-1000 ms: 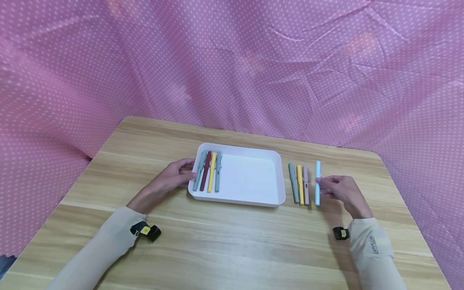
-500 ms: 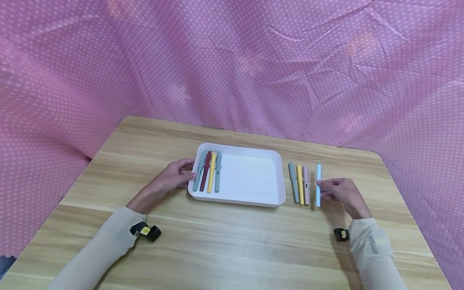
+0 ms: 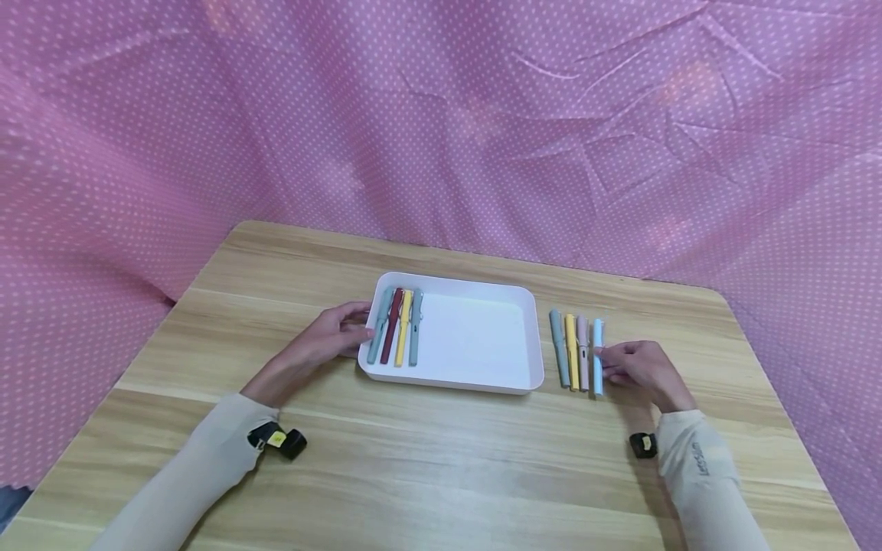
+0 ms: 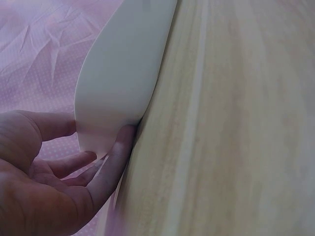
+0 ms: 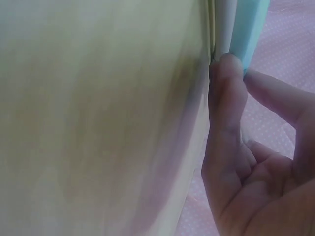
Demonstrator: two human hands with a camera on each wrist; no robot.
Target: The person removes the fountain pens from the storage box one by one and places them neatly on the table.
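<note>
A white tray (image 3: 468,383) sits mid-table with several pens lying along its left side. My left hand (image 3: 361,325) holds the tray's left rim (image 4: 123,64), thumb above and fingers against the wall. Right of the tray lie a grey-teal pen (image 3: 558,348), a yellow pen (image 3: 571,344) and a pink pen (image 3: 583,348). My right hand (image 3: 606,363) pinches a light blue pen (image 3: 597,337) that lies on the table just right of the pink one. In the right wrist view, thumb and finger close on the light blue pen (image 5: 251,29).
The wooden table (image 3: 441,474) is backed and flanked by a pink dotted cloth (image 3: 441,138). The right part of the tray holds nothing. A small black device sits on each wrist.
My right hand has slid the light blue pen leftwards, from a gap apart to close beside the pink pen. The left hand and tray have not moved.
</note>
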